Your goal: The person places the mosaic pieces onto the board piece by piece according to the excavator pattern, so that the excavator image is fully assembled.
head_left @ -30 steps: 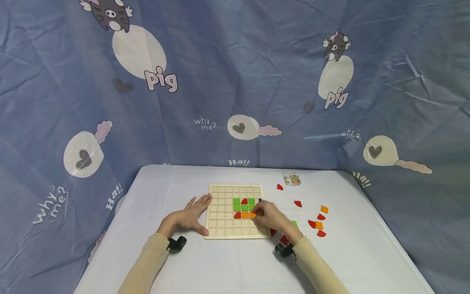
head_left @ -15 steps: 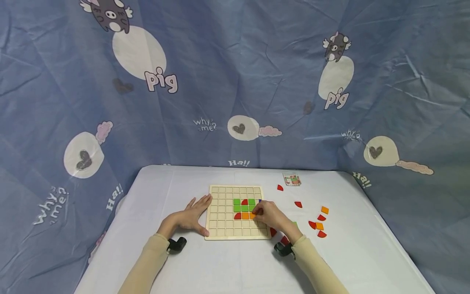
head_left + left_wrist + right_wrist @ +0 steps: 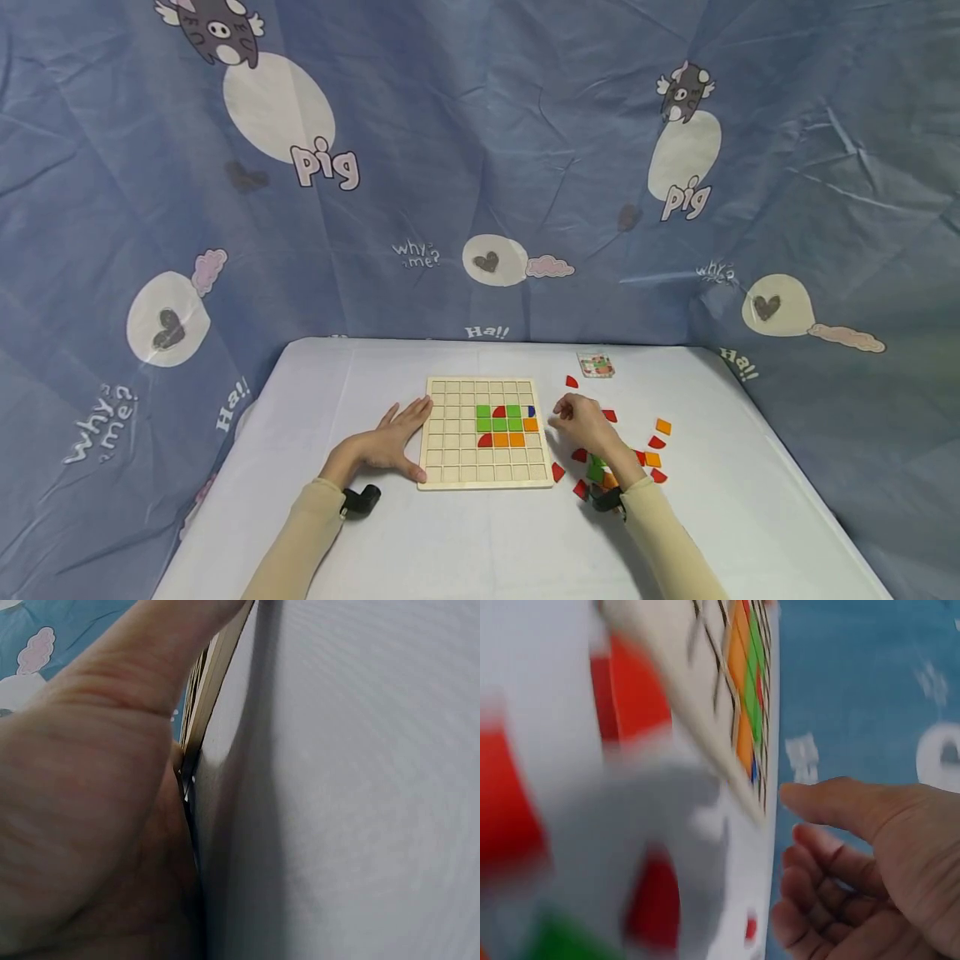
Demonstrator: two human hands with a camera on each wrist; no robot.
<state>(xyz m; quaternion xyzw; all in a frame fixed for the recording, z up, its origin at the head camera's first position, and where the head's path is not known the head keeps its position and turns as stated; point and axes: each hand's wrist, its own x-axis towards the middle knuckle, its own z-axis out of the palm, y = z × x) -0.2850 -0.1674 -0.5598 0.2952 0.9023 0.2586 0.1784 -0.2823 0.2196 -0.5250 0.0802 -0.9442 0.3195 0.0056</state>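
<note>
My left hand (image 3: pixel 390 440) rests at the left edge of the wooden grid board (image 3: pixel 450 467), thumb and fingers spread along its rim. In the left wrist view the thumb side of that hand (image 3: pixel 82 795) lies close against the board's edge (image 3: pixel 217 679). Just right of the board hovers my right hand (image 3: pixel 587 423). The right wrist view shows its thumb apart from loosely bent fingers (image 3: pixel 802 889), with nothing between them. Set in the grid are several green square tiles (image 3: pixel 483 425), several orange square tiles (image 3: pixel 530 425), red quarter-circle tiles (image 3: pixel 485 440) and a blue-and-white tile (image 3: pixel 529 412).
Loose red quarter-circle tiles (image 3: pixel 558 472), orange squares (image 3: pixel 663 427) and green pieces (image 3: pixel 596 468) lie scattered right of the board, some partly under the right forearm. A small picture card (image 3: pixel 596 365) lies at the back right. A printed blue cloth (image 3: pixel 420 167) hangs behind the table.
My right hand has come off the board and moved right, its fingers parting. An orange tile now shows in the cell where the hand was. The left hand stays in place.
</note>
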